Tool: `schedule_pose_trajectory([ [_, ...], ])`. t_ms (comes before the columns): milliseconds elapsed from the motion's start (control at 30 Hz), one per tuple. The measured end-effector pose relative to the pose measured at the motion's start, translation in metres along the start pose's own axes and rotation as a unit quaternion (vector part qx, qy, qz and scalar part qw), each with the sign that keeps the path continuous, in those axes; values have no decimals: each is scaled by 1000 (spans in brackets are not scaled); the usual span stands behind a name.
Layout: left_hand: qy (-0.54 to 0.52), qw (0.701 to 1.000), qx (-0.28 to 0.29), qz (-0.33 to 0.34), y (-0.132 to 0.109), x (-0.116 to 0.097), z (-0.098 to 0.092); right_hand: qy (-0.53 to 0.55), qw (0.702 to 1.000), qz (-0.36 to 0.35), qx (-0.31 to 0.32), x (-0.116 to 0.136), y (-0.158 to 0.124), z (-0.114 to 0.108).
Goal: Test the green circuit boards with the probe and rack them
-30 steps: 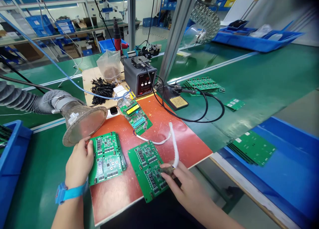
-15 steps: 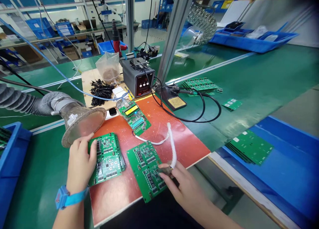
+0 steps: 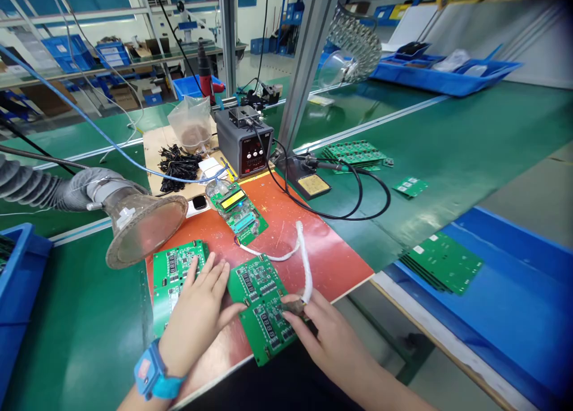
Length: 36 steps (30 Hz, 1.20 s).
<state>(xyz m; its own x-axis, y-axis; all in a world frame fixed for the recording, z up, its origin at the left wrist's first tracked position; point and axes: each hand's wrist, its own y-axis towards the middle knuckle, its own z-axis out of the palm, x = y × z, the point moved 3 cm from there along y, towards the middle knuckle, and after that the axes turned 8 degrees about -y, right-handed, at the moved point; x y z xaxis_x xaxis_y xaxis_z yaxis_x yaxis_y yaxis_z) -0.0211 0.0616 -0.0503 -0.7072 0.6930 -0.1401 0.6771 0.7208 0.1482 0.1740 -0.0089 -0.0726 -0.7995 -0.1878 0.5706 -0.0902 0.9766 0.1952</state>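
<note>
A green circuit board (image 3: 265, 306) lies on the red mat (image 3: 286, 232) near its front edge. My right hand (image 3: 324, 330) pinches a dark connector plug (image 3: 294, 305) on a white sleeved cable (image 3: 305, 262), pressed at the board's right side. My left hand (image 3: 199, 312) lies flat with fingers spread, partly over a stack of green boards (image 3: 172, 274), its thumb touching the left edge of the middle board. The cable runs back to a small programmer board with a lit yellow display (image 3: 237, 208).
A clear fume-extractor funnel on a grey hose (image 3: 138, 226) hangs over the mat's left side. Behind stand a grey soldering station (image 3: 246, 142), an iron stand with sponge (image 3: 313, 181) and black cables. More green boards lie in a blue tray (image 3: 441, 262) at right.
My left hand has moved right from the left edge of the board stack, across it, to the middle board. The right hand has kept its pinch on the plug.
</note>
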Motion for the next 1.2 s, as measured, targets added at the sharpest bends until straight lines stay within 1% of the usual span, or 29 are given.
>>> schedule_pose_trajectory([
  [100,-14,1000,4,5,0,1,0,1,1000,-1,2,0,0,1],
  [233,-45,999,-4,-2,0,0,0,1,1000,-6,5,-1,-1,3],
  [533,-68,997,-8,-20,-2,0,1,4,1000,-1,13,-3,-2,5],
  [667,-116,992,-31,-28,-2,0,-2,26,999,19,32,-3,0,2],
  [767,-189,979,-56,-43,-3,-3,-6,75,994,48,62,-5,2,-6],
  [867,-297,947,-95,-80,-4,-5,-10,134,986,77,59,-9,7,-18],
  [967,-401,895,-140,-133,-5,-3,-14,195,974,112,7,-15,17,-32],
  [1067,-449,843,-198,-220,-10,9,-19,237,961,139,-38,-21,31,-36],
  [1133,-465,793,-254,-302,-18,25,-22,239,960,137,-43,-23,41,-30],
  [1200,-476,731,-313,-375,-27,45,-24,227,965,125,-30,-24,50,-20],
])
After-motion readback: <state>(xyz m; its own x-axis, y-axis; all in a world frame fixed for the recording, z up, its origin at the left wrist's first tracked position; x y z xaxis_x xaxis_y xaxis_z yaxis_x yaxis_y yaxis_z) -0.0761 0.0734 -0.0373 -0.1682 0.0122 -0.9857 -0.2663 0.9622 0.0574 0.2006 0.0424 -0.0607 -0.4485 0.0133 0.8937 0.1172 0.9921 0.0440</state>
